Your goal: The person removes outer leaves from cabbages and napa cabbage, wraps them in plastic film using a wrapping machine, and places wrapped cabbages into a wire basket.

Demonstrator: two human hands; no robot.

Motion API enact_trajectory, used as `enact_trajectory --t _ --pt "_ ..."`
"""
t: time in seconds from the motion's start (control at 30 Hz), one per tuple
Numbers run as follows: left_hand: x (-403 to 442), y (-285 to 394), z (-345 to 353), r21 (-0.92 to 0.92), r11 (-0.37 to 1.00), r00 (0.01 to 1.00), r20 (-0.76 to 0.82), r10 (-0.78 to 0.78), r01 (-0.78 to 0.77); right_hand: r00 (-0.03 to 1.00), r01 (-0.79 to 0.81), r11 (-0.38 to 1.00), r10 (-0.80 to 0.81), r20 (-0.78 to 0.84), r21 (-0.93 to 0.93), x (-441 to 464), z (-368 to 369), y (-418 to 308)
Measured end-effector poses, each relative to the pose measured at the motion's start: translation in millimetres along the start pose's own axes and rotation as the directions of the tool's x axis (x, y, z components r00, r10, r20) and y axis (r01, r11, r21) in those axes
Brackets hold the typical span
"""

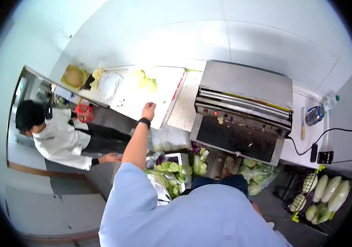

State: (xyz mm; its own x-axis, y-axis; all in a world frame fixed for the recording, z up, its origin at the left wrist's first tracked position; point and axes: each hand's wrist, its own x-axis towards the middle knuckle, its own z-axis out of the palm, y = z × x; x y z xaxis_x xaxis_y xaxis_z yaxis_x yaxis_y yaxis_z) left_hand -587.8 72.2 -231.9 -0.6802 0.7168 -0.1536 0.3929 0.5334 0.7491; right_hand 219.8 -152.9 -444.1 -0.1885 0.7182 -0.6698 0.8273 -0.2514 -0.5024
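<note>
My left hand (148, 111) is stretched out over the white cutting board (132, 103), its fingers curled in and nothing visible in them. Beyond it on the board lie pale green cabbage leaves (145, 82), with small dark bits scattered to the left. A black band circles my left wrist. Low at my right side, a small part of my right hand (256, 208) shows past my shirt; its fingers are hidden.
A steel film-wrapping machine (244, 107) stands right of the board. A knife (303, 123) and bottle (315, 115) are farther right. Below are a crate of leaves (180, 164), bagged greens (258, 175) and a vegetable basket (324, 193). Another person (65, 140) stands left, one hand extended.
</note>
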Motion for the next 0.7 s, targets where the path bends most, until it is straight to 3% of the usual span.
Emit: enact_trajectory --t 0.03,0.1,0.17,0.27,0.3,0.37,0.4,0.43,0.5,0.53,0.57,0.6,0.63,0.67,0.7 --pt "16 -6 -17 0.006 0.993 0.993 0.025 -0.116 0.116 0.999 -0.041 0.999 0.040 0.033 0.018 7 4 7" --pt "31 -16 -44 0.146 0.985 0.987 -0.143 -0.077 0.097 0.993 -0.097 0.993 0.093 0.076 0.062 26 7 3" --pt "51 -29 -65 0.232 0.956 0.976 -0.163 -0.145 0.181 0.990 -0.123 0.989 0.116 0.082 0.085 46 11 -4" --pt "87 -50 -84 0.204 0.938 0.955 -0.158 -0.252 0.281 0.990 -0.137 0.990 0.136 0.029 0.030 60 7 -36" --pt "80 -25 -84 0.313 0.918 0.964 -0.181 -0.195 0.244 0.989 -0.149 0.989 0.149 0.001 0.010 62 3 -53" --pt "107 -25 -87 0.375 0.888 0.959 -0.196 -0.206 0.267 0.964 -0.264 0.939 0.257 0.063 0.219 47 -21 -102" --pt "127 -21 -95 0.533 0.806 0.960 -0.056 -0.273 0.260 0.956 -0.295 0.914 0.284 0.078 0.278 37 -28 -123" --pt "160 -59 -94 0.531 0.812 0.969 -0.174 -0.175 0.242 0.963 -0.267 0.930 0.264 0.047 0.252 38 -26 -125" --pt "170 -45 -85 0.450 0.840 0.931 -0.328 -0.162 0.304 0.971 -0.222 0.971 0.229 -0.070 0.093 32 0 -112" --pt "194 -71 -84 0.493 0.843 0.949 -0.310 -0.059 0.214 0.951 -0.281 0.954 0.291 -0.101 0.107 23 5 -118" --pt "215 -101 -86 0.527 0.839 0.955 -0.295 0.033 0.133 0.963 -0.237 0.955 0.256 -0.089 0.176 15 10 -121" --pt "249 -147 -84 0.458 0.883 0.979 -0.201 -0.007 0.100 0.974 -0.186 0.954 0.210 -0.080 0.236 15 25 -94" --pt "237 -137 -71 0.568 0.816 0.980 -0.199 0.008 0.109 0.985 -0.126 0.948 0.156 -0.080 0.293 18 37 -76" --pt "218 -121 -61 0.579 0.811 0.974 -0.219 0.060 0.080 0.952 -0.253 0.907 0.295 -0.079 0.336 17 47 -77" --pt "190 -97 -53 0.594 0.802 0.964 -0.240 0.111 0.056 0.941 -0.328 0.924 0.337 -0.013 0.197 20 39 -91"
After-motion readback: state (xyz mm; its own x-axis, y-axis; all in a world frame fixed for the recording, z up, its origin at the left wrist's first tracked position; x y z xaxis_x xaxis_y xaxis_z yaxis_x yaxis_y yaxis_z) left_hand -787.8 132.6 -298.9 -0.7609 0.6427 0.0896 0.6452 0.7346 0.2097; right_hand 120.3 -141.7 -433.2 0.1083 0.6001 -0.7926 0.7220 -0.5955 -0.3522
